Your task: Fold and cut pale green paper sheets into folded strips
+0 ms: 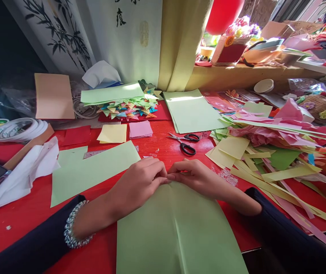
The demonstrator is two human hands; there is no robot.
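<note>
A large sheet of light green paper reaches from my fingers down past the bottom of the view, with a lengthwise ridge down its middle. At its far edge, my left hand pinches the paper between thumb and fingers. My right hand pinches the same edge, its fingertips meeting those of the left. Just beyond the hands lie scissors with black handles, slightly open. Another green sheet rests to the left, partly over a ruler.
Yellow and pink paper squares lie behind, near a pile of folded paper pieces. A green paper stack sits at the back. Paper strips crowd the right; tape rolls stand left on the red table.
</note>
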